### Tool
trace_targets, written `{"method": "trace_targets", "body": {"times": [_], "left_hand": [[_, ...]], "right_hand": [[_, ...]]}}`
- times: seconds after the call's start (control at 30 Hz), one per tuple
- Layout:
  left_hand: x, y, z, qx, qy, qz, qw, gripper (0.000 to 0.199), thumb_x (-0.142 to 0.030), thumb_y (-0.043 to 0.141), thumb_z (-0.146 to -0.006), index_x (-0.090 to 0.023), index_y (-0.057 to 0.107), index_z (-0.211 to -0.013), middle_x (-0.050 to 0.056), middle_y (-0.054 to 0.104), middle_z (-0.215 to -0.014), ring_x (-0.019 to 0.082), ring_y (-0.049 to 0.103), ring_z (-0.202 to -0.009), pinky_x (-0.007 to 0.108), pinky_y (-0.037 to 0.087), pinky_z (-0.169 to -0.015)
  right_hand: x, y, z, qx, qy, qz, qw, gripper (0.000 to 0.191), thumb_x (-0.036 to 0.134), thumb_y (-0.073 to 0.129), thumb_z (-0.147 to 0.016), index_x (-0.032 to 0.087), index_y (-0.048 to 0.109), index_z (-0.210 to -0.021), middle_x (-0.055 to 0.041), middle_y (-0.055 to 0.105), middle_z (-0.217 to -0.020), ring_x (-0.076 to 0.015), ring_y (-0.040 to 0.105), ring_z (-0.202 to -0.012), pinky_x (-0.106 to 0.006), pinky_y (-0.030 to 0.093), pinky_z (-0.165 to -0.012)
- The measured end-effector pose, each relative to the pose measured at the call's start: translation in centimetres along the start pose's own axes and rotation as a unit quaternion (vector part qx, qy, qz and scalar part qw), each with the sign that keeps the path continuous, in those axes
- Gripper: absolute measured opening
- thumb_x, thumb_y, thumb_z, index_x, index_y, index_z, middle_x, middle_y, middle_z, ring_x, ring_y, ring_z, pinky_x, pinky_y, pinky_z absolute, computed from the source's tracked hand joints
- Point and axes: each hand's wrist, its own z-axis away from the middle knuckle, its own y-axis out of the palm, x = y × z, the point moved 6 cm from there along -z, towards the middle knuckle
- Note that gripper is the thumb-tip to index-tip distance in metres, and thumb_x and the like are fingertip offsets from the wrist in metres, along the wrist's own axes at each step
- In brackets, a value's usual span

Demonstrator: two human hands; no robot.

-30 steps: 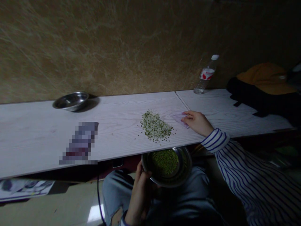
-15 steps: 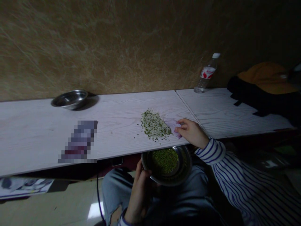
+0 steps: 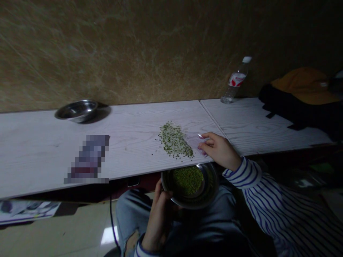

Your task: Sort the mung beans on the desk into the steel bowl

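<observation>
My left hand (image 3: pixel 158 210) grips the near left rim of a metal bowl (image 3: pixel 210 187), held below the table edge over my lap. Green beans (image 3: pixel 188 180), which look like mung beans, cover the bowl's bottom. Above it, my right hand (image 3: pixel 221 150) pinches a thin, clear purplish plastic piece (image 3: pixel 193 141) between thumb and fingers. That piece lies low against the right side of a spread pile of green beans and white grains (image 3: pixel 174 139) on the table. A few stray beans dot the surface around the pile.
A second metal bowl (image 3: pixel 77 111) stands at the back left. Nearer lies a pixelated flat item (image 3: pixel 87 159). A clear plastic bottle (image 3: pixel 235 80) stands by the wall, left of an orange-brown cap (image 3: pixel 305 85) on dark cloth. The white table (image 3: pixel 134 142) has a seam right of the pile.
The plastic piece has tilted flatter beside the pile, with my right hand still pinching it. The bowl in my left hand stays in place. The whole view has shifted slightly.
</observation>
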Motion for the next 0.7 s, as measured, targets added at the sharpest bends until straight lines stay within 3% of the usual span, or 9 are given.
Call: {"method": "trace_targets", "body": {"times": [0.2, 0.3, 0.47, 0.7], "left_hand": [[0.1, 0.0, -0.1, 0.001, -0.003, 0.007, 1.000, 0.061, -0.027, 0.061, -0.072, -0.027, 0.051, -0.132, 0.009, 0.059, -0.131, 0.031, 0.056, -0.111, 0.037, 0.054, -0.074], [0.1, -0.1, -0.3, 0.000, -0.001, 0.009, 1.000, 0.061, -0.026, 0.061, -0.071, -0.028, 0.052, -0.131, 0.008, 0.060, -0.129, 0.029, 0.057, -0.108, 0.033, 0.054, -0.069], [0.3, 0.1, -0.3, 0.016, -0.011, 0.009, 1.000, 0.058, -0.026, 0.062, -0.072, -0.026, 0.053, -0.129, 0.008, 0.063, -0.117, 0.024, 0.060, -0.085, 0.029, 0.050, -0.058], [0.1, 0.1, -0.1, 0.010, -0.006, 0.002, 1.000, 0.062, -0.028, 0.064, -0.072, -0.027, 0.051, -0.133, 0.008, 0.061, -0.126, 0.030, 0.058, -0.103, 0.033, 0.052, -0.067]], "right_hand": [[-1.9, -3.6, 0.4, -0.040, -0.001, 0.068, 0.997, 0.026, 0.027, 0.061, -0.077, 0.019, 0.064, -0.102, -0.0032, 0.071, -0.069, -0.0168, 0.065, -0.055, -0.024, 0.046, -0.046], [-2.7, -4.6, 1.1, -0.057, -0.013, 0.102, 0.993, 0.027, 0.028, 0.061, -0.077, 0.020, 0.067, -0.102, -0.0041, 0.072, -0.072, -0.0185, 0.067, -0.059, -0.027, 0.050, -0.053], [-2.7, -4.7, 1.8, -0.059, -0.031, 0.122, 0.990, 0.029, 0.030, 0.061, -0.079, 0.020, 0.068, -0.105, -0.0043, 0.073, -0.072, -0.0196, 0.067, -0.061, -0.030, 0.052, -0.059], [-1.9, -3.9, 0.9, -0.040, -0.025, 0.117, 0.992, 0.030, 0.028, 0.059, -0.078, 0.016, 0.069, -0.104, -0.0039, 0.071, -0.068, -0.0188, 0.066, -0.059, -0.028, 0.050, -0.055]]}}
